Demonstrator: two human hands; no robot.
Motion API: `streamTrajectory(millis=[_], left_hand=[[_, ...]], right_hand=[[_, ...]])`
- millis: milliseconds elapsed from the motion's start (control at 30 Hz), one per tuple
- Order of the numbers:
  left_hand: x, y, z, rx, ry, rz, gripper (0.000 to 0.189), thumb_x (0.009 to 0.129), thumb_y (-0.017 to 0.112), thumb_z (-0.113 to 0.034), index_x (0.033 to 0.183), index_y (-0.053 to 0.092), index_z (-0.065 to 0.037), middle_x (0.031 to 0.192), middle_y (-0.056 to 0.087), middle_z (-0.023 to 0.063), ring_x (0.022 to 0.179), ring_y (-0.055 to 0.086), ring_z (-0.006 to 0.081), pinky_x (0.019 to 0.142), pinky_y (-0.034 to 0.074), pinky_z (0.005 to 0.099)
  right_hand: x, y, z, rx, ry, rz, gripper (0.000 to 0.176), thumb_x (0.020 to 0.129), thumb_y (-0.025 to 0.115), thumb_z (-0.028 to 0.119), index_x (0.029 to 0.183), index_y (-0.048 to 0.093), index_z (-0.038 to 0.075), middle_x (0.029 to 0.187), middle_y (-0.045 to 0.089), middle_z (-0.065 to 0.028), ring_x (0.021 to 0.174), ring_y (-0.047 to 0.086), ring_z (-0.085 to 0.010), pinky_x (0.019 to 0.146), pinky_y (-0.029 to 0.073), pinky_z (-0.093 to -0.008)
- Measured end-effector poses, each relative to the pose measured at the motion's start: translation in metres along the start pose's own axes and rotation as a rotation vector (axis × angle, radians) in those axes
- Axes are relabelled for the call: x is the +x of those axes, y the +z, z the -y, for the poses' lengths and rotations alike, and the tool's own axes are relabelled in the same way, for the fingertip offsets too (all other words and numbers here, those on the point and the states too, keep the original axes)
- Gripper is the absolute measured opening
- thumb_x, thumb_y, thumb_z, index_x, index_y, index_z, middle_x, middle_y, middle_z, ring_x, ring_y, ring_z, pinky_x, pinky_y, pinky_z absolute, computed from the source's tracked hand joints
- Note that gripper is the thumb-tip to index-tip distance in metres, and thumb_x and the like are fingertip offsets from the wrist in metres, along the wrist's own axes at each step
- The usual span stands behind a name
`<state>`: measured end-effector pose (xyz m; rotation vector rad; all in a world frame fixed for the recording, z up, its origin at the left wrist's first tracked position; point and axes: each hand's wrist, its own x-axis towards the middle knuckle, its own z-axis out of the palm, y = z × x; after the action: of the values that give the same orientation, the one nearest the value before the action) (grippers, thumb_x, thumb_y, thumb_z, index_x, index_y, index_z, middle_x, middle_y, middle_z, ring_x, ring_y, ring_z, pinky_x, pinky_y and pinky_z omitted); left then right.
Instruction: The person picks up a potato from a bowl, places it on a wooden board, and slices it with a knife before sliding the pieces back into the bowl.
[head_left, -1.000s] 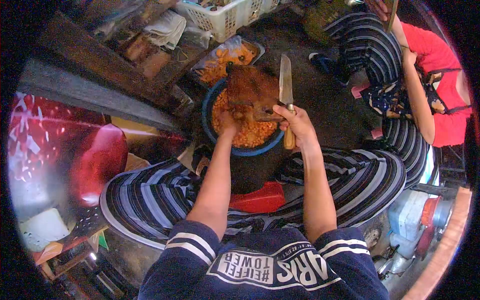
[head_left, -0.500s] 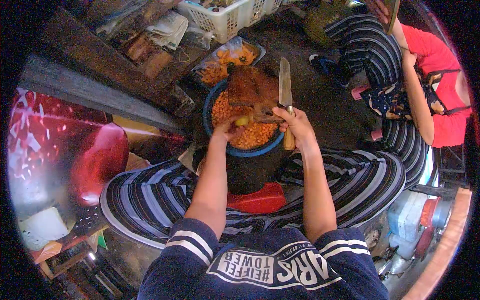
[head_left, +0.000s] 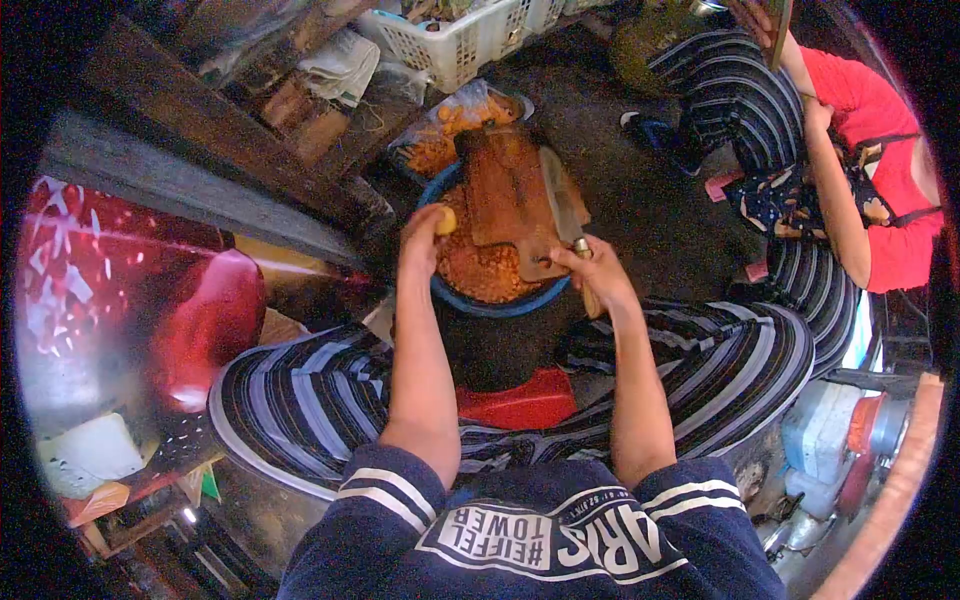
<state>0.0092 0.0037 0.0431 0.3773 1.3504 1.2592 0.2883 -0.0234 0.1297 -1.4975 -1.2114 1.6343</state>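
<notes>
My left hand [head_left: 420,242] is closed on a small yellow chunk [head_left: 446,221], perhaps a vegetable piece, at the left rim of a blue basin [head_left: 515,309]. Small diced orange pieces [head_left: 485,272] fill the basin. A brown wooden cutting board [head_left: 500,190] lies over the basin's far right part. My right hand [head_left: 604,276] grips the wooden handle of a knife [head_left: 568,200], the blade pointing away from me along the board. That hand's thumb and fingers also meet the board's handle end.
Behind the basin sits a tray with a plastic bag of larger orange pieces [head_left: 450,130]. A white plastic basket [head_left: 440,50] stands beyond it. At right sits another person in a red top [head_left: 870,190]. Wooden beams [head_left: 210,110] run along the left.
My left hand has moved left and away from me with the yellow chunk, off the board's near end. The board and knife have turned, the knife now lying closer against the board.
</notes>
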Motion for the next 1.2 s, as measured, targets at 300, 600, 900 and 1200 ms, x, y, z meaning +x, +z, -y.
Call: streamTrajectory(millis=[300, 600, 900, 1200], left_hand=[[-0.012, 0.026, -0.012, 0.005, 0.144, 0.114, 0.022, 0.077, 0.062, -0.011, 0.094, 0.053, 0.0, 0.089, 0.058, 0.0099, 0.072, 0.059, 0.0173, 0.058, 0.05, 0.0238], [-0.006, 0.028, 0.025, 0.293, 0.081, -0.002, 0.027, 0.075, 0.065, -0.014, 0.097, 0.053, -0.003, 0.071, 0.055, 0.0038, 0.051, 0.049, 0.0076, 0.042, 0.038, 0.0199], [-0.004, 0.026, 0.029, 0.177, 0.186, -0.089, 0.026, 0.073, 0.067, -0.013, 0.089, 0.051, -0.001, 0.066, 0.052, 0.0038, 0.047, 0.05, 0.0097, 0.042, 0.039, 0.0219], [-0.013, 0.03, 0.022, 0.282, 0.049, -0.077, 0.019, 0.073, 0.066, -0.014, 0.073, 0.05, -0.004, 0.056, 0.053, 0.0047, 0.045, 0.051, 0.0117, 0.042, 0.041, 0.0247]], right_hand=[[0.016, 0.046, -0.135, -0.368, -0.26, -0.026, 0.025, 0.075, 0.066, 0.017, 0.094, 0.055, 0.006, 0.061, 0.053, 0.0028, 0.044, 0.042, -0.0054, 0.038, 0.034, -0.0211], [-0.038, 0.096, -0.09, -0.584, -0.348, -0.353, 0.032, 0.075, 0.062, 0.02, 0.097, 0.052, -0.002, 0.067, 0.058, -0.017, 0.067, 0.055, -0.0375, 0.063, 0.044, -0.0416], [-0.017, 0.087, -0.045, -0.625, -0.386, -0.297, 0.02, 0.079, 0.05, 0.011, 0.091, 0.05, -0.005, 0.066, 0.054, -0.0246, 0.067, 0.055, -0.0415, 0.057, 0.042, -0.0452], [0.004, 0.098, -0.049, -0.696, -0.389, -0.278, 0.019, 0.078, 0.053, 0.011, 0.076, 0.051, -0.008, 0.063, 0.054, -0.0262, 0.064, 0.055, -0.0428, 0.054, 0.044, -0.0465]])
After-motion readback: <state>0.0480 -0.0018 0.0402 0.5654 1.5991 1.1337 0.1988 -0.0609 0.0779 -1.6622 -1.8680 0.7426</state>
